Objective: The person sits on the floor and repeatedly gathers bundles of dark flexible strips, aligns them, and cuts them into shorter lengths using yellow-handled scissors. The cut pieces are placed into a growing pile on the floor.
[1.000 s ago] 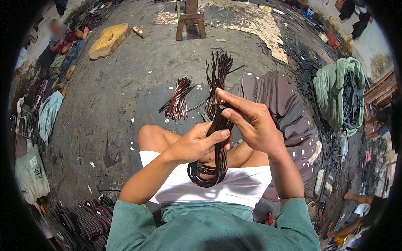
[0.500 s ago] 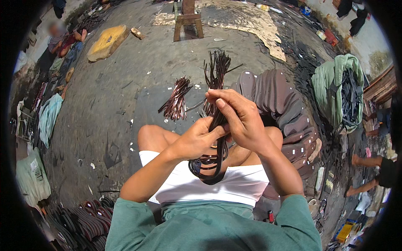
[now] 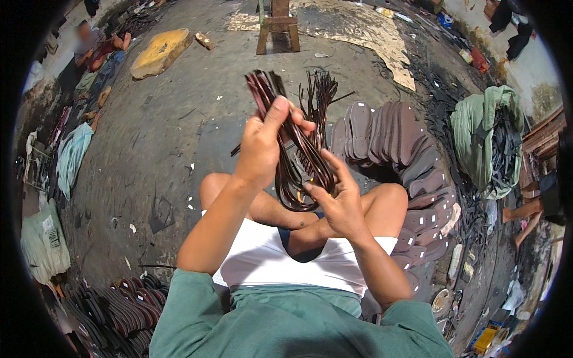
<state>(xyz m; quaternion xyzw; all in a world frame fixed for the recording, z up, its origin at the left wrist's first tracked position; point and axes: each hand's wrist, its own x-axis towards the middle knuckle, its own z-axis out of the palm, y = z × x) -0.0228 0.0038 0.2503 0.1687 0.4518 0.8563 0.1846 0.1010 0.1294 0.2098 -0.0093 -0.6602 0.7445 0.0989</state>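
Observation:
My left hand (image 3: 261, 152) is closed around the upper part of a bundle of glossy dark brown strips (image 3: 286, 128), with the thumb laid across it. The strip ends fan out above that hand, slightly blurred, and the lower part bends round into loops. At the right side of these loops, the thumb and fingers of my right hand (image 3: 340, 200) hold the strips. Behind lies another bundle of thin dark strips (image 3: 319, 95) on a dark mat (image 3: 209, 134). Between the loops a small orange and metal piece shows, too hidden to name.
Rows of brown shoe soles (image 3: 394, 131) curve round my right knee. More stacked soles (image 3: 128, 310) lie at lower left. A green sack (image 3: 471, 128) of dark scraps stands at right, a yellow foam block (image 3: 160, 53) far left, a wooden stand (image 3: 279, 27) ahead. Other people sit at both sides.
The held bundle has been raised and tilted, its ends now up and to the left. My left hand has moved up to its upper part; my right hand has dropped to the loops.

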